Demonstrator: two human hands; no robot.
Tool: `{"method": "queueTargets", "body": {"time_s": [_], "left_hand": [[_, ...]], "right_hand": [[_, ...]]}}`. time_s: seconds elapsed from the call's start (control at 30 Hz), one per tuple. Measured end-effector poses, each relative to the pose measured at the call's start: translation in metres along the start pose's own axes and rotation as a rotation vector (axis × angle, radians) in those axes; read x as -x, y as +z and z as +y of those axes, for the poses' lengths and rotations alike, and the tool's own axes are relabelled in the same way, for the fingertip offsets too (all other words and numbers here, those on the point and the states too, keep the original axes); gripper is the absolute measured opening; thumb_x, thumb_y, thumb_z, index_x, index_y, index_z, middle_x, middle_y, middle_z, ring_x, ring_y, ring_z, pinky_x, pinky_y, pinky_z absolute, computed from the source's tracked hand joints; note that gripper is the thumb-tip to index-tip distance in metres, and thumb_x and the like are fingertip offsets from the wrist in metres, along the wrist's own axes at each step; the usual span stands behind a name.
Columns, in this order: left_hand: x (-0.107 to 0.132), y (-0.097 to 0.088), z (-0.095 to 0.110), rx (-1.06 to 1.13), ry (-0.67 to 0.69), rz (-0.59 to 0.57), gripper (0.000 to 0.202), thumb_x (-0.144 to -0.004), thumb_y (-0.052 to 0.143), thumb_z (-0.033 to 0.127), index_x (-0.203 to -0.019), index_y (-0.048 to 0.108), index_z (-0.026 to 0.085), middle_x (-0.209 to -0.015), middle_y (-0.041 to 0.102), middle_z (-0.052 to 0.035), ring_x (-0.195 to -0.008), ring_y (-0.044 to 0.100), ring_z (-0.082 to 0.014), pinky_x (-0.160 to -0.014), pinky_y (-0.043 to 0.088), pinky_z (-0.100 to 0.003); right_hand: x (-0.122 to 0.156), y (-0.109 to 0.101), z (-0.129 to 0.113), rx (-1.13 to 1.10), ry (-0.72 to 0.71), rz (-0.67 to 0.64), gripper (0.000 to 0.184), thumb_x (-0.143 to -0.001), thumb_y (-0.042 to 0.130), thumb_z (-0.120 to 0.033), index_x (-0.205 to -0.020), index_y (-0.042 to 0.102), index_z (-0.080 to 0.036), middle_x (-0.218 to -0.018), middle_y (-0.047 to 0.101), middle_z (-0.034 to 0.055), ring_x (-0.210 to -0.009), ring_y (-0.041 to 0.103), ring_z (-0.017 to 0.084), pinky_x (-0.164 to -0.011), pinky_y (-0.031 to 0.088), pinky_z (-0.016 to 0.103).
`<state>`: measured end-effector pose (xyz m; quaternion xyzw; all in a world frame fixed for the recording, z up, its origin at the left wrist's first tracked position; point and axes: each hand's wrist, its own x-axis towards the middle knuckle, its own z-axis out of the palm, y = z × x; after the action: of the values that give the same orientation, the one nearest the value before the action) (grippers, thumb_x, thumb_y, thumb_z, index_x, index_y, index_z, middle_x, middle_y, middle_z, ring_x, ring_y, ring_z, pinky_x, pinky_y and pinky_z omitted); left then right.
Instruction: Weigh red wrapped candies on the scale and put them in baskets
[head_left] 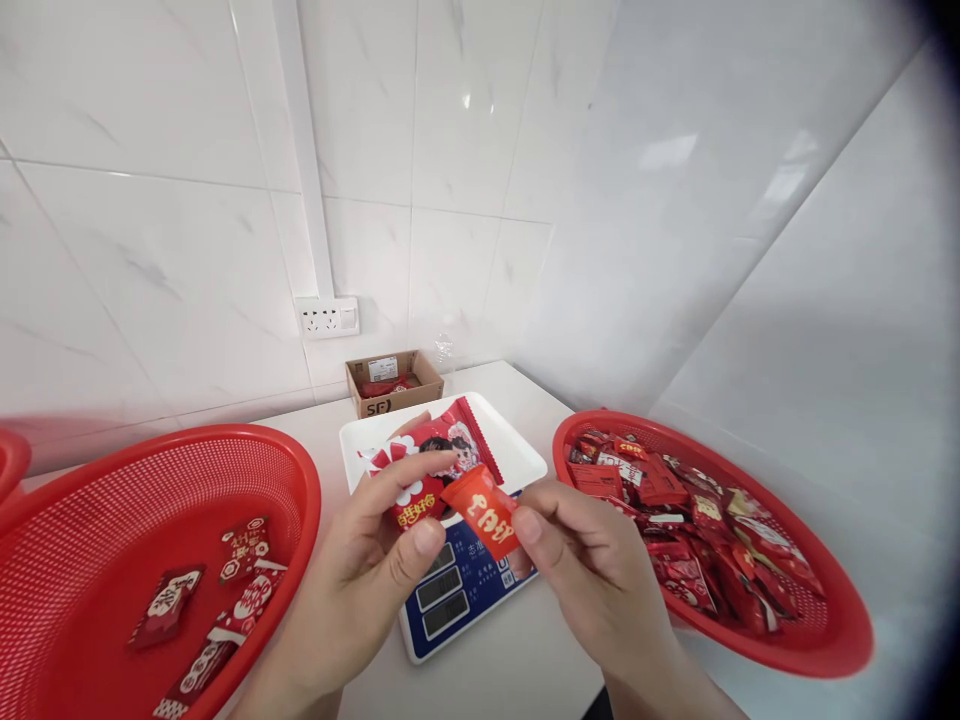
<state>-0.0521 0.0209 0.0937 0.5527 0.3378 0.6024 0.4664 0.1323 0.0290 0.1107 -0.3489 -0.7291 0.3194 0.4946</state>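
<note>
My right hand [596, 565] pinches a small orange-red candy packet [484, 512] with pale gold characters, between thumb and fingers. A larger red snack packet [471, 440] with cartoon figures and yellow lettering rests in my left hand [352, 575], its fingers curled around it; part of the packet is hidden behind those fingers and the candy. Both hands are over a digital scale [450, 632] with a blue panel, small display windows and a white weighing tray [514, 450].
To the left, a red plastic basket [300, 470] holds several wrapped snacks [169, 605]. Another red basket [851, 640] at right is heaped with red packets [705, 520]. Behind the scale, a small cardboard box [427, 375] stands near the tiled wall [480, 130] with a socket [328, 317].
</note>
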Motion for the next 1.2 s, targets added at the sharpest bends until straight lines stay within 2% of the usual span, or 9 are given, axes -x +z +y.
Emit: {"method": "queueTargets", "body": {"time_s": [0.2,0.33,0.53,0.73,0.83,0.93,1.03,1.13,1.2], "left_hand": [[-0.005,0.001,-0.004,-0.262,0.067,-0.105,0.024,-0.095,0.053,0.042,-0.086,0.066,0.025,-0.083,0.062,0.0013,-0.079,0.055,-0.0131,-0.072,0.044,-0.021],[-0.008,0.002,-0.004,-0.329,0.125,-0.042,0.028,-0.096,0.052,0.038,-0.076,0.063,0.023,-0.074,0.057,0.0027,-0.070,0.049,-0.0122,-0.064,0.040,-0.020],[-0.006,0.001,-0.007,-0.343,0.143,0.017,0.027,-0.095,0.053,0.040,-0.078,0.066,0.024,-0.076,0.059,0.0011,-0.072,0.052,-0.0139,-0.066,0.042,-0.022],[-0.006,0.007,-0.005,-0.278,0.090,-0.164,0.025,-0.091,0.058,0.044,-0.083,0.068,0.023,-0.096,0.066,-0.0061,-0.088,0.059,-0.0222,-0.081,0.047,-0.032],[-0.008,0.006,-0.003,-0.336,0.080,-0.115,0.022,-0.093,0.055,0.041,-0.085,0.067,0.023,-0.096,0.064,-0.0067,-0.088,0.059,-0.0216,-0.081,0.048,-0.032],[-0.009,0.002,-0.001,-0.445,0.058,-0.097,0.018,-0.091,0.058,0.039,-0.088,0.068,0.024,-0.096,0.061,-0.0072,-0.090,0.057,-0.0220,-0.078,0.049,-0.030],[-0.010,0.002,0.001,-0.513,0.035,-0.194,0.013,-0.088,0.061,0.034,-0.083,0.068,0.024,-0.098,0.059,-0.0077,-0.093,0.056,-0.0235,-0.075,0.049,-0.029],[-0.011,0.003,0.001,-0.502,0.007,-0.232,0.012,-0.088,0.060,0.032,-0.080,0.066,0.024,-0.101,0.060,-0.0077,-0.095,0.056,-0.0242,-0.078,0.049,-0.031],[-0.011,0.003,-0.001,-0.503,-0.026,-0.193,0.016,-0.089,0.059,0.035,-0.082,0.066,0.023,-0.094,0.061,-0.0069,-0.088,0.057,-0.0230,-0.075,0.048,-0.031]], "right_hand": [[-0.002,0.004,0.002,0.040,0.036,-0.095,0.036,-0.098,0.049,-0.039,-0.068,0.052,-0.020,-0.057,0.049,-0.0042,-0.051,0.042,0.009,-0.045,0.031,0.020],[-0.003,0.005,0.002,-0.029,0.024,-0.077,0.025,-0.095,0.054,-0.037,-0.076,0.058,-0.021,-0.061,0.053,-0.0047,-0.053,0.045,0.009,-0.048,0.035,0.019],[-0.001,0.009,0.004,-0.053,0.020,-0.006,0.018,-0.091,0.062,-0.033,-0.078,0.059,-0.022,-0.063,0.060,-0.0036,-0.055,0.052,0.010,-0.050,0.042,0.018],[0.002,0.021,0.009,-0.137,0.042,0.033,0.022,-0.095,0.054,-0.036,-0.081,0.060,-0.020,-0.063,0.064,-0.0008,-0.055,0.060,0.012,-0.050,0.044,0.020],[0.002,0.022,0.010,-0.015,0.038,0.001,0.028,-0.096,0.051,-0.037,-0.077,0.061,-0.019,-0.060,0.060,-0.0006,-0.054,0.056,0.013,-0.050,0.043,0.022],[0.001,0.018,0.011,0.051,-0.039,0.079,0.017,-0.094,0.055,-0.035,-0.091,0.063,-0.020,-0.070,0.061,-0.0005,-0.055,0.055,0.011,-0.049,0.043,0.021],[-0.003,0.013,0.010,0.086,-0.120,0.078,0.019,-0.090,0.062,-0.033,-0.107,0.063,-0.023,-0.086,0.064,0.0011,-0.061,0.056,0.011,-0.052,0.046,0.021],[-0.007,0.011,0.009,0.143,-0.127,0.031,0.010,-0.091,0.061,-0.031,-0.088,0.064,-0.021,-0.078,0.064,0.0006,-0.063,0.057,0.012,-0.055,0.046,0.022],[-0.009,0.011,0.010,0.137,-0.077,0.071,0.020,-0.093,0.056,-0.032,-0.077,0.059,-0.020,-0.067,0.060,-0.0009,-0.059,0.054,0.012,-0.052,0.044,0.022]]}}
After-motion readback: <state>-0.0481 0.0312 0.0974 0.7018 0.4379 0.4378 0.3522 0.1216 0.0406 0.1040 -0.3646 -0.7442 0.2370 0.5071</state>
